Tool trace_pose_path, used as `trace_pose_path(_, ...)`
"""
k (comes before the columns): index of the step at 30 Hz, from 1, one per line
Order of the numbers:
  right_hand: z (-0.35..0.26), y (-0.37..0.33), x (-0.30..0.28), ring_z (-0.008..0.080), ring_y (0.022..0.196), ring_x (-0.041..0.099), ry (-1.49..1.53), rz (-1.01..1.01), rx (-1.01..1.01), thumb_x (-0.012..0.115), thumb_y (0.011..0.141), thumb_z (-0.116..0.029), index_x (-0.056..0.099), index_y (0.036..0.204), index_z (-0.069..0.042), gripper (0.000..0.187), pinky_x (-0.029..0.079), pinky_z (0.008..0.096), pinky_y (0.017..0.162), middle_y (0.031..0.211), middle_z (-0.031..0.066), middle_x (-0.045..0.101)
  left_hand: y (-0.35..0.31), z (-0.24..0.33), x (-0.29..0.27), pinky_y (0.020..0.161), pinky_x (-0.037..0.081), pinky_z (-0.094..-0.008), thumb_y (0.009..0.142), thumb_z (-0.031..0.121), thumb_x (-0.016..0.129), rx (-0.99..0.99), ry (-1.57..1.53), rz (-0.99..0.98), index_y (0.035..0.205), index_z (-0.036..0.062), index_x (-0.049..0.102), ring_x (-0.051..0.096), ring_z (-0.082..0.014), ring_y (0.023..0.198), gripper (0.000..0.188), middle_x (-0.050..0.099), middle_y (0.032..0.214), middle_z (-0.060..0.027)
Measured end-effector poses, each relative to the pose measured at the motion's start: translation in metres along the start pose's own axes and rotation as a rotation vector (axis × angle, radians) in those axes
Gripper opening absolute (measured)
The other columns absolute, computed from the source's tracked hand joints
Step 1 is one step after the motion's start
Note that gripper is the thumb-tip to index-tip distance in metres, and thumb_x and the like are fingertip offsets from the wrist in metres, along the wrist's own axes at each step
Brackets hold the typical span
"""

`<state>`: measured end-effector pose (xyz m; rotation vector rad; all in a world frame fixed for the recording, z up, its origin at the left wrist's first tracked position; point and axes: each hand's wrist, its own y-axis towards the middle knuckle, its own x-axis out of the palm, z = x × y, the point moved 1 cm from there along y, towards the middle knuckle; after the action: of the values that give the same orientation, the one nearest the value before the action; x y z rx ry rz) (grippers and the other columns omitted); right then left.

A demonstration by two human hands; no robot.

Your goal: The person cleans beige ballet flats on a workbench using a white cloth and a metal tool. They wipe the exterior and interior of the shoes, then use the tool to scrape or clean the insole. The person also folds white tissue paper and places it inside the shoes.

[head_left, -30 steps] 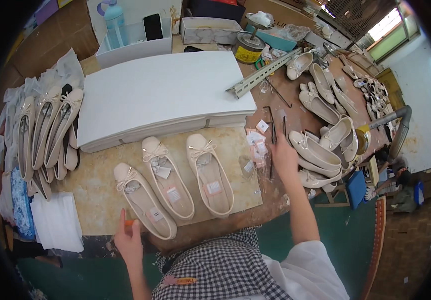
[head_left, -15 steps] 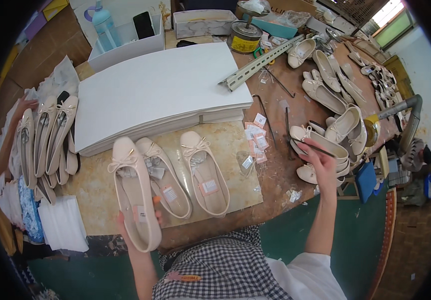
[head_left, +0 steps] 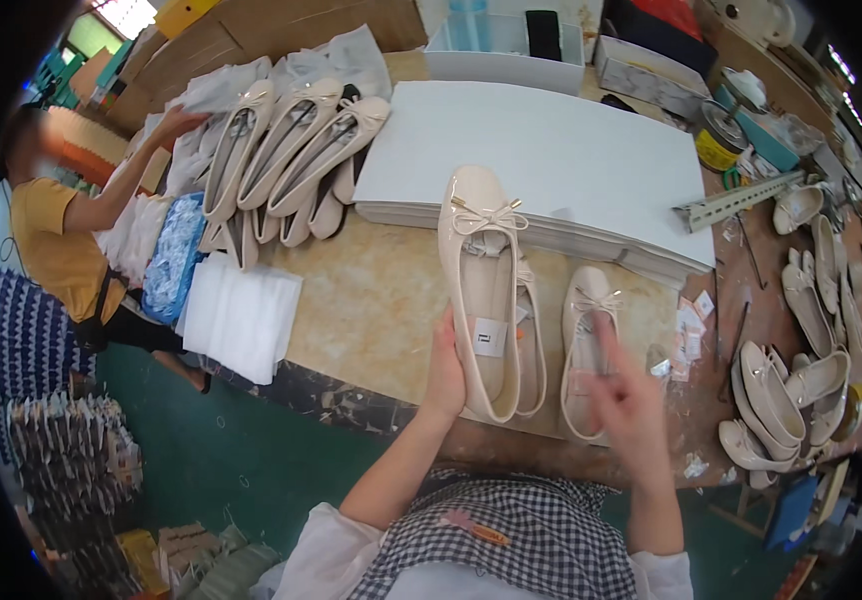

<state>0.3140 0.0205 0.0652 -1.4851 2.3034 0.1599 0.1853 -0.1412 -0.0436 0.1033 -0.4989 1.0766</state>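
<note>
My left hand (head_left: 446, 368) is closed round the side of a cream ballet flat (head_left: 475, 190), raised toe-up off the table; a bow sits at its toe and a white label shows on its insole. Partly hidden behind it is a second cream flat (head_left: 535, 375). My right hand (head_left: 633, 405) is over the heel half of another bowed flat (head_left: 584, 290) lying on the table, one finger reaching into its opening. Motion smears this hand, so whether it holds anything is unclear.
A thick stack of white sheets (head_left: 551, 150) lies behind the shoes. Several flats (head_left: 281, 150) lean together at left, near a co-worker (head_left: 61, 220) in yellow. Label stickers (head_left: 689, 340), thin dark rods (head_left: 754, 250), a slotted metal bar (head_left: 741, 203) and more flats (head_left: 771, 390) are at right.
The view has swung left, bringing the co-worker into sight. My right hand has moved from the right-hand shoes to the flat on the table; the thin dark rod it held no longer shows.
</note>
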Motion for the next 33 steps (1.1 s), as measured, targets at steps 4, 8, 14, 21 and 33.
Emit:
trace_pose_path(4,-0.028,0.009,0.025,0.0045,0.043,0.042,0.165,-0.328,0.122,0.054,0.089,-0.007,0.042,0.138,-0.012,0.050,0.037,0.0230,0.043,0.049,0.0005,0.045,0.001,0.004,-0.007,0.091,0.044,-0.0324,0.095,0.057,0.025,0.048,0.029,-0.019,0.136,0.0020,0.030,0.055,-0.0185,0.105,0.069,0.055,0.117,-0.0120)
trace_pose_path(8,-0.033,0.023,0.033,0.0049,0.040,0.038,0.293,-0.335,0.168,0.051,0.092,-0.009,0.044,0.135,-0.006,0.043,0.035,0.0240,0.041,0.048,-0.0019,0.042,-0.004,0.015,-0.002,0.090,0.044,-0.0313,0.092,0.062,0.028,0.128,0.146,-0.003,0.133,-0.0010,0.033,0.055,-0.0177,0.104,0.075,0.055,0.116,-0.0125)
trace_pose_path(14,-0.031,0.031,0.043,0.0053,0.040,0.036,0.309,-0.291,0.076,0.048,0.094,-0.010,0.048,0.131,-0.003,0.038,0.031,0.0243,0.039,0.048,-0.0031,0.039,-0.005,0.022,-0.007,0.090,0.044,-0.0316,0.091,0.064,0.021,0.212,0.315,0.031,0.132,0.0014,0.036,0.055,-0.0185,0.103,0.076,0.056,0.116,-0.0113)
trace_pose_path(21,-0.030,0.032,0.078,0.0209,0.040,0.052,-0.211,0.139,-0.433,0.056,0.086,-0.012,0.052,0.125,-0.002,0.040,0.040,0.0319,0.041,0.050,0.0079,0.052,-0.027,0.012,0.000,0.091,0.042,-0.0325,0.083,0.077,0.021,0.166,0.414,0.164,0.130,0.0032,0.038,0.052,-0.0172,0.107,0.089,0.055,0.117,-0.0082)
trace_pose_path(33,0.091,0.045,-0.073,0.0284,0.087,0.061,-0.391,0.399,0.059,0.053,0.087,-0.015,0.059,0.112,-0.001,0.030,0.050,0.0367,0.072,0.093,0.0125,0.064,-0.032,0.031,-0.102,0.076,0.052,-0.0331,0.092,0.026,0.050,-0.093,0.374,0.333,0.121,-0.0024,0.050,0.063,-0.0261,0.087,0.041,0.063,0.101,-0.0154)
